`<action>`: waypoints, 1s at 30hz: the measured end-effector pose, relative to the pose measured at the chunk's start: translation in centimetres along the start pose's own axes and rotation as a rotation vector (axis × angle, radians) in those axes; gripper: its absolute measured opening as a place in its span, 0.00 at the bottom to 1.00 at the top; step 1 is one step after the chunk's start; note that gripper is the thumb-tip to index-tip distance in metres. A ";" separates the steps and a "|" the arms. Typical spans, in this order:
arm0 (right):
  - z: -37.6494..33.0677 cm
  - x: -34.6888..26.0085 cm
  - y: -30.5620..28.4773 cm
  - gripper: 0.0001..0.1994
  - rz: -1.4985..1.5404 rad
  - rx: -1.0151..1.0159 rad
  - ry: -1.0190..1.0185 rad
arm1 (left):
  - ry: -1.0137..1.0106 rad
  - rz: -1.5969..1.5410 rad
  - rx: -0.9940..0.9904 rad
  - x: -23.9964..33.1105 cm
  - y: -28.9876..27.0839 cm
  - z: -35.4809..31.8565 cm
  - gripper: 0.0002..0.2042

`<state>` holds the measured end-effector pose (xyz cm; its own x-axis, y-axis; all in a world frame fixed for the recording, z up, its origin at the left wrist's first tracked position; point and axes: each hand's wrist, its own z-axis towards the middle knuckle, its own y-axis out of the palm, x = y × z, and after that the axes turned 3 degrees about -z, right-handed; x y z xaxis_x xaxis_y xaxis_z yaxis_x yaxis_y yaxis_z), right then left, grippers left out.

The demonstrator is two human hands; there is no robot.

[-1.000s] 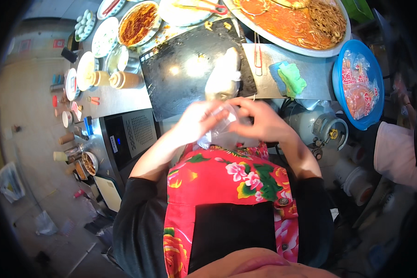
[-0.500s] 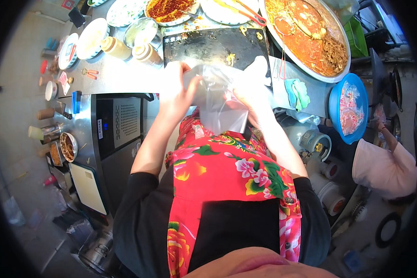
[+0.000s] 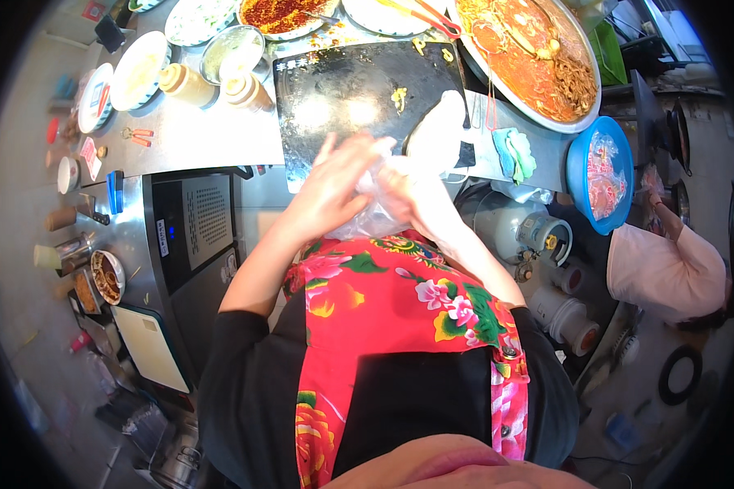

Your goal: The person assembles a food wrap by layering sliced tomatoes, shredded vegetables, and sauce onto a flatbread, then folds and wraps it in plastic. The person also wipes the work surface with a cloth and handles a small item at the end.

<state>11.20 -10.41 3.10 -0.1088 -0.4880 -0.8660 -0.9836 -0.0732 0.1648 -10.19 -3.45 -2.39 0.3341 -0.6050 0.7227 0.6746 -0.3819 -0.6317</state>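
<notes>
A clear plastic bag point(image 3: 373, 208), bunched and creased, is between my hands just above the apron. My left hand point(image 3: 333, 186) lies against its left side with fingers stretched out and a little apart, somewhat blurred. Closed around the bag's upper right part is my right hand point(image 3: 416, 189). Beyond it, a white elongated thing point(image 3: 435, 134), too brightly lit to name, lies at the right edge of a black griddle-like slab point(image 3: 342, 85). Yellow food scraps point(image 3: 398, 99) are stuck on that slab.
Two squeeze bottles point(image 3: 186, 85) and a metal bowl point(image 3: 235, 55) stand left of the slab. To its right are a large tray of red saucy food point(image 3: 506, 98), a folded cloth point(image 3: 515, 155) and a blue basin point(image 3: 577, 167). A gas cylinder point(image 3: 538, 232) sits below; another person point(image 3: 669, 269) is at far right.
The bag, previously spread wide between both hands, is now bunched up. My left hand has moved right and its fingers have straightened. The view has shifted slightly.
</notes>
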 end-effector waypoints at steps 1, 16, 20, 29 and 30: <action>-0.1 0.3 -0.5 0.18 -0.283 -0.030 -0.088 | -0.097 -0.179 0.005 -0.4 1.2 0.3 0.24; 2.4 6.9 -14.2 0.21 -1.318 0.617 -0.587 | 0.011 -0.756 -0.047 0.9 15.1 7.4 0.15; -0.4 4.9 -11.3 0.23 -1.462 0.572 -0.703 | -0.428 -0.148 0.231 -1.1 5.1 5.1 0.13; 0.2 2.1 -0.1 0.20 0.369 0.037 0.114 | -0.957 -0.280 0.447 -13.8 8.5 0.6 0.20; 1.6 2.3 1.1 0.20 0.411 0.003 0.137 | -0.932 -0.404 0.461 -13.2 8.8 0.4 0.19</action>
<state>9.67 -10.27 0.53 -0.4718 -0.5871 -0.6578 -0.8627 0.1536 0.4818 -8.42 1.43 -17.41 0.2674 0.3399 0.9016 0.9605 -0.0190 -0.2776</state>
